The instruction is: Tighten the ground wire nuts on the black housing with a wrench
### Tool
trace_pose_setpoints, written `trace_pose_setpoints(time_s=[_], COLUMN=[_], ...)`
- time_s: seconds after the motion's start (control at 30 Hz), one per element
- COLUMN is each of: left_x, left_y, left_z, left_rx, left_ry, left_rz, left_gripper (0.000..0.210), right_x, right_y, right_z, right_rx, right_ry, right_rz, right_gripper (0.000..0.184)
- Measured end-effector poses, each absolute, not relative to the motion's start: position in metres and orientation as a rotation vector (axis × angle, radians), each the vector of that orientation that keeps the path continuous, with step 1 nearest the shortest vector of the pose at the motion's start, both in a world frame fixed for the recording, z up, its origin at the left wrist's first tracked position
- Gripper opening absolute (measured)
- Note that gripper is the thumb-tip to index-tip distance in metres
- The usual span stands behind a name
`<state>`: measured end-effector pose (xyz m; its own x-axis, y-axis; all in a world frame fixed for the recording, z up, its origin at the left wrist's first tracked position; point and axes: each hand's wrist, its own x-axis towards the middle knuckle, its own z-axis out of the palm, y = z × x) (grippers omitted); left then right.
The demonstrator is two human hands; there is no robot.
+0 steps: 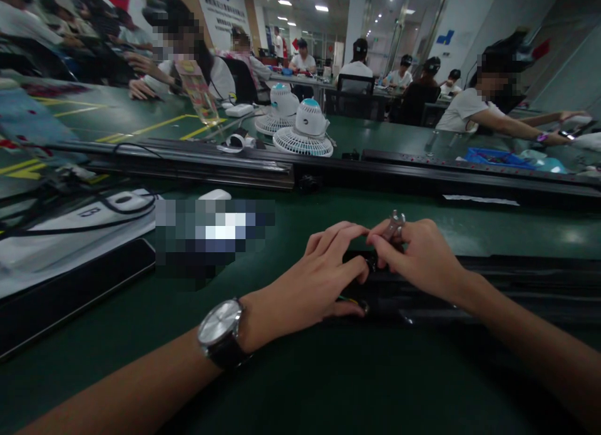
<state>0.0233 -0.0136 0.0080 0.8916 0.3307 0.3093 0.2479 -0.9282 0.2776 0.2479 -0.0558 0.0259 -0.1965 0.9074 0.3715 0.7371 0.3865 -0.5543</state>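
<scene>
My left hand, with a wristwatch on its wrist, curls round the near end of a long black bar. Its thumb lies low along the bar's side and its fingers come over the top. A bit of yellow-green wire shows by the thumb. Closed just above the bar's end is my right hand. Out of its fist sticks a silver fork-ended piece, which looks like a small wrench. The fingertips of both hands meet, hiding the spot where they work.
Left of my hands lie a blurred-out bright screen, a dark phone-like slab and a white device with black cables. Long metal rails cross the table. Behind stand white fans, a bottle and a blue tray. Co-workers sit beyond.
</scene>
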Motion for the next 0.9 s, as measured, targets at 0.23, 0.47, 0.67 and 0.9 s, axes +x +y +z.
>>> trace_pose_setpoints(time_s=[0.23,0.47,0.67,0.9], left_x=[0.021,0.019,0.02,0.022], left_y=[-0.011,-0.01,-0.007,-0.004], left_z=[0.012,0.012,0.012,0.009], left_rx=[2.928,2.928,2.953,3.048], left_ry=[0.415,0.437,0.467,0.4], left_rz=[0.499,0.475,0.405,0.465], left_gripper=[0.005,0.007,0.006,0.02], right_x=[0.25,0.251,0.252,0.258], right_y=[-0.051,-0.048,-0.048,-0.044], right_z=[0.024,0.027,0.03,0.03], right_rx=[-1.432,-1.417,-1.396,-1.36], right_ry=[-1.977,-1.984,-1.95,-1.825], right_rz=[0.294,0.338,0.375,0.444], right_gripper=[0.033,0.026,0.022,0.018])
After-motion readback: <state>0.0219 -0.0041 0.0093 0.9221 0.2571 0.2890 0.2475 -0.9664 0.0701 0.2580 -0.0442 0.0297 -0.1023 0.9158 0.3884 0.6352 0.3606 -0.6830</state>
